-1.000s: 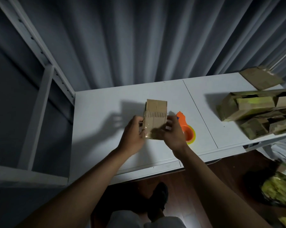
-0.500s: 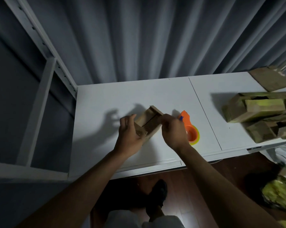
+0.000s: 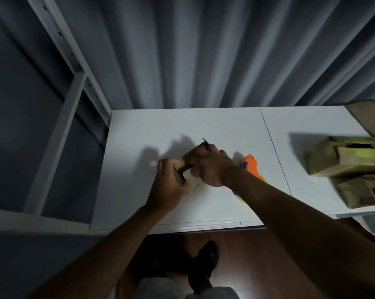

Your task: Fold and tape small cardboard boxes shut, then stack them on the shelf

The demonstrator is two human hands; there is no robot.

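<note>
A small brown cardboard box point(image 3: 192, 180) lies tilted on the white table point(image 3: 139, 130), held between both hands. My left hand point(image 3: 168, 184) grips its near left end, fingers curled round the edge. My right hand point(image 3: 210, 167) lies over the top of the box with its fingers curled down on the flaps, covering most of it. An orange tape dispenser point(image 3: 250, 166) with a yellow roll sits just right of the box, partly hidden behind my right forearm.
A heap of flattened and folded cardboard boxes point(image 3: 346, 160) fills the table's right end, some with yellow tape. A white metal shelf frame point(image 3: 74, 87) stands at the left. Grey curtains hang behind. The dark wood floor and my shoe show below the table edge.
The box has gone from held upright in front of me to lying tilted on the table. My right hand has moved over its top and now covers the flaps.
</note>
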